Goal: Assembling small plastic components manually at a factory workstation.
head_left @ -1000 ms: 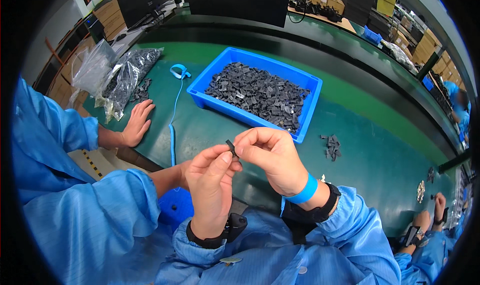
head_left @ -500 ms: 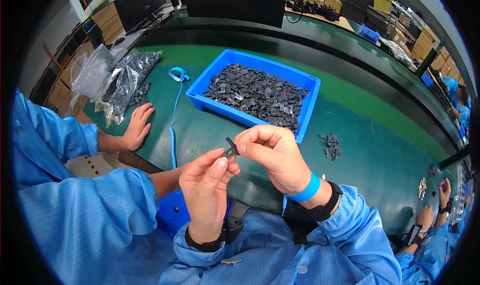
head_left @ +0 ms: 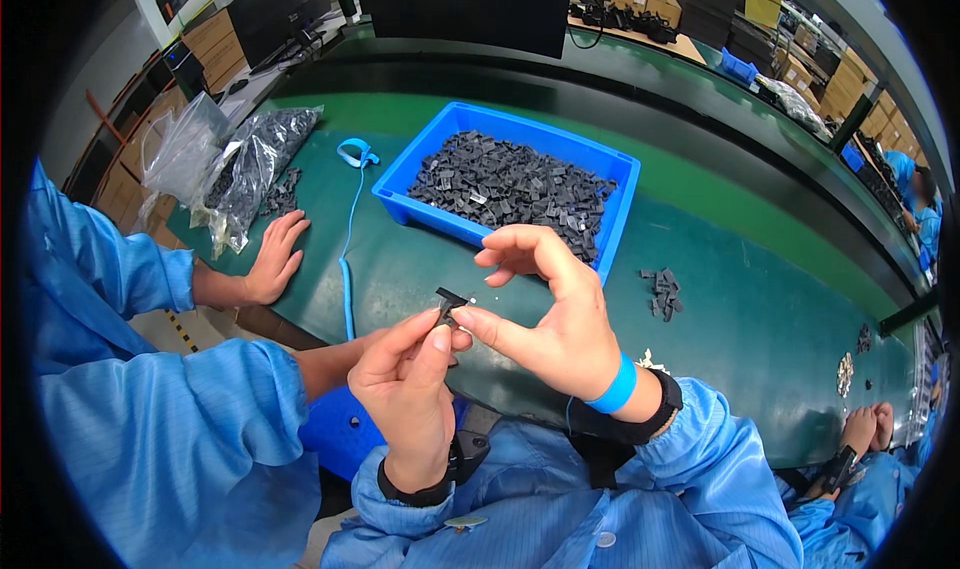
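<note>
My left hand [head_left: 408, 394] pinches a small black plastic part [head_left: 450, 298] between thumb and fingertips, above the near edge of the green bench. The thumb tip of my right hand [head_left: 565, 324] touches that part from the right, while its fingers are raised and spread apart. Just beyond my hands stands a blue plastic bin [head_left: 448, 228], filled with many similar dark grey parts [head_left: 515, 184]. A small heap of dark parts [head_left: 664, 294] lies on the bench to the right of the bin. Small pale pieces [head_left: 650, 362] show beside my right wrist, partly hidden by it.
A co-worker's hand [head_left: 268, 264] rests at the bench's left edge, near plastic bags [head_left: 265, 154] of dark parts. A blue wrist-strap cord [head_left: 347, 289] lies left of the bin. At far right, another person's hands [head_left: 868, 427] are near a pale pile [head_left: 845, 374].
My right fingers have let go of the part and spread upward, leaving only the thumb on it. The black part has tilted. At far right, the other person's hands have come together.
</note>
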Demonstrator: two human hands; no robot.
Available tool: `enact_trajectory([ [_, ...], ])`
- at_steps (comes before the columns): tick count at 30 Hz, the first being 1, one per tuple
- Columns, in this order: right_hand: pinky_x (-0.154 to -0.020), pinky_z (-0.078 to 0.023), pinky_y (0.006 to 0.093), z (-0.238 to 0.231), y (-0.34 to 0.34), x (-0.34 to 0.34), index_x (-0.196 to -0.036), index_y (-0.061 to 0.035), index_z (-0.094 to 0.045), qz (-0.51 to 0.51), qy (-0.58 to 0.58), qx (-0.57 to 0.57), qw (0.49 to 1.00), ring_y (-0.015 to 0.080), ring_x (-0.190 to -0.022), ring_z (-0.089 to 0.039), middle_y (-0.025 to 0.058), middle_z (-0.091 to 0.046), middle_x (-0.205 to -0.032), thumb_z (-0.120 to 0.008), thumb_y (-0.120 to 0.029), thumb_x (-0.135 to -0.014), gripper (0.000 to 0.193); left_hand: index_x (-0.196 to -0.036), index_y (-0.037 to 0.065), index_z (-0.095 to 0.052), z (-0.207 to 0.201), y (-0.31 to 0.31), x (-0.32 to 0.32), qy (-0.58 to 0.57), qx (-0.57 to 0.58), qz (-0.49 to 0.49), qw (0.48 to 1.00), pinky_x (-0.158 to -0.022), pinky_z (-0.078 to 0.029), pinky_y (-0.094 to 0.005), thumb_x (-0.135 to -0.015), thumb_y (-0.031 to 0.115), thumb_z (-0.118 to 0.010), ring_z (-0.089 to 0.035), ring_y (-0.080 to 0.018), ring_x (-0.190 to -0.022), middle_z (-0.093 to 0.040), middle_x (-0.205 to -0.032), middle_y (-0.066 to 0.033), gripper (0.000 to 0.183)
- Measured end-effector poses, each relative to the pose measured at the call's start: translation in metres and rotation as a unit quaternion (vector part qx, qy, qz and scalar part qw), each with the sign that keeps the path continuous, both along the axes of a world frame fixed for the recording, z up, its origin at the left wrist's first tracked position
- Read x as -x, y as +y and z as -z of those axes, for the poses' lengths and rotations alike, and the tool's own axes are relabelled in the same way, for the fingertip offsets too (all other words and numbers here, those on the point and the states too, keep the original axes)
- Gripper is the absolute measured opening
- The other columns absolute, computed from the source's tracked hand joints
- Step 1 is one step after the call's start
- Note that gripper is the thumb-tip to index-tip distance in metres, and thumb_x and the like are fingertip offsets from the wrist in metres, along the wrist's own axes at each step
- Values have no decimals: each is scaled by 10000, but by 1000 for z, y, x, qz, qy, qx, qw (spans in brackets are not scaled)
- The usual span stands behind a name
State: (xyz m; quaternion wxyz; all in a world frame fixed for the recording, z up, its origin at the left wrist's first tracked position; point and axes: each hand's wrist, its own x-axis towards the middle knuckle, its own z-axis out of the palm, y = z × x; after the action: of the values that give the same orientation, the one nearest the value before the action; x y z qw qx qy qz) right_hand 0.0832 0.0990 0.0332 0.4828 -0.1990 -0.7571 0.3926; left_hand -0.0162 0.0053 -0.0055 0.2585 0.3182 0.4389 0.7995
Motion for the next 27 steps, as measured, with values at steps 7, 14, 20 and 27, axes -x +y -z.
enact_trajectory([
  [7,-671,-474,265,2,-1,0,-1051,-10,-476,-151,54,172,972,116,-805,-539,72,-568,-852,-667,-67,-714,392,-983,-28,-570,0,1,0,16,-23,26,999,-583,-530,-303,-821,-3,-514,-612,-199,-689,-616,-820,-156,173],
  [14,-695,-467,233,-1,-3,-4,-1092,-3,-455,-203,75,260,941,96,-834,-539,49,-570,-829,-630,-36,-758,378,-957,-35,-592,-2,1,3,-80,-67,125,987,-692,-516,-273,-781,-57,-555,-617,-185,-744,-616,-902,-158,180],
  [20,-715,-450,237,-3,-7,-5,-1103,-4,-448,-229,121,331,907,103,-821,-552,58,-591,-834,-642,-40,-750,404,-997,-13,-569,2,3,3,-101,-80,126,984,-619,-543,-303,-819,12,-514,-613,-190,-727,-611,-878,-152,188],
  [27,-722,-450,239,-2,-6,-6,-1072,-7,-469,-212,115,343,908,97,-808,-557,50,-595,-822,-648,-20,-737,380,-995,-6,-571,5,5,4,-64,-83,143,984,-618,-544,-306,-818,12,-522,-613,-188,-732,-614,-878,-143,184],
])
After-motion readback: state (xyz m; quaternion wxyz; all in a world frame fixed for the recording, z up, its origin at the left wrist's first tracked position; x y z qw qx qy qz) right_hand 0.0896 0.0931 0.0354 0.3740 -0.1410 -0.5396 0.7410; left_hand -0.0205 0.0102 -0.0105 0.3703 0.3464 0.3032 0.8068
